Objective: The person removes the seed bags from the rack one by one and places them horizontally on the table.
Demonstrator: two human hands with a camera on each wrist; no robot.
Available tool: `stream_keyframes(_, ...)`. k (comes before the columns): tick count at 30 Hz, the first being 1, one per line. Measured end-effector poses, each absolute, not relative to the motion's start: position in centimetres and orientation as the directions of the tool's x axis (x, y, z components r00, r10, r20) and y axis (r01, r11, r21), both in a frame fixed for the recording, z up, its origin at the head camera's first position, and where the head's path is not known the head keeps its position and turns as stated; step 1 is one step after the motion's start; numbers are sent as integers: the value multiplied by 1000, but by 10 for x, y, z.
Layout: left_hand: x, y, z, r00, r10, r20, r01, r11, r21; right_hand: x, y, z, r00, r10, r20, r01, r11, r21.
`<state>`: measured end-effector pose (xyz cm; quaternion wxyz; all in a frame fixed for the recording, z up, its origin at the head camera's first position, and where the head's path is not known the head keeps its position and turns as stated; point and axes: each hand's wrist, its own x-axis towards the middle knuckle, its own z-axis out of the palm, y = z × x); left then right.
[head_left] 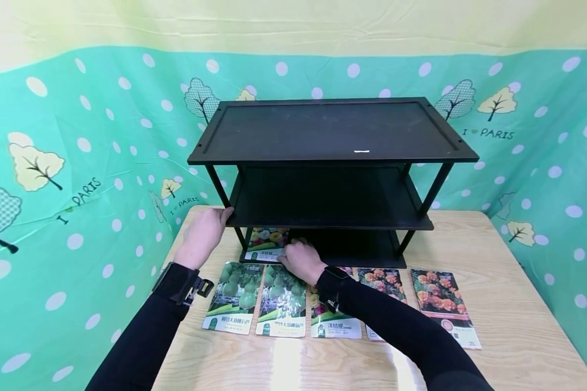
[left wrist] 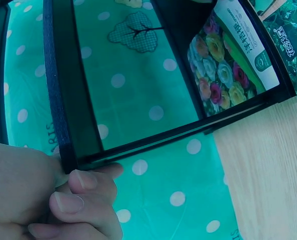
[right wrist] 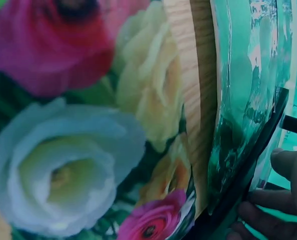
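Observation:
A black three-tier shelf rack (head_left: 332, 130) stands on the table. My left hand (head_left: 205, 233) grips the left front corner of its middle tier; in the left wrist view its fingers (left wrist: 81, 200) curl under the frame. On the left of the bottom tier lies a seed packet with colourful flowers (head_left: 266, 241), seen also as a flower packet (left wrist: 223, 75) in the left wrist view. My right hand (head_left: 303, 260) reaches to this packet's right edge and pinches it. In the right wrist view, the right hand (right wrist: 278, 200) is partly cut off by the frame edge.
In front of the rack lie several more seed packets: two green gourd packets (head_left: 234, 296), a mixed flower packet (head_left: 337, 328) partly behind the right forearm, and two orange flower packets (head_left: 442, 298). The wooden table (head_left: 518, 326) is bordered by a green dotted cloth (head_left: 78, 163).

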<state>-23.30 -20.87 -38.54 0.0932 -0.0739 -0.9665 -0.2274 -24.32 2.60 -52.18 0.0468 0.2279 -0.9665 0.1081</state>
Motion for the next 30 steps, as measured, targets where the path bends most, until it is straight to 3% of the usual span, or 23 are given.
stream_keyframes(5,-234,-208,-385,-972,106,211,189,887,422,-243,20,-523,-935,-334,122,-354,907,-227)
stream_keyframes(18,-235,-206,-384,-972,109,209,191,885,424,-244,8,-525,-956,-229,184,-265,943,-202)
stream_keyframes(26,-236,-208,-385,-980,85,182,160,877,453,-252,7,-518,-996,-94,4,-87,902,-422)
stream_keyframes(30,-235,-209,-387,-981,76,178,151,875,461,-255,8,-517,-996,-49,-80,-5,878,-478)
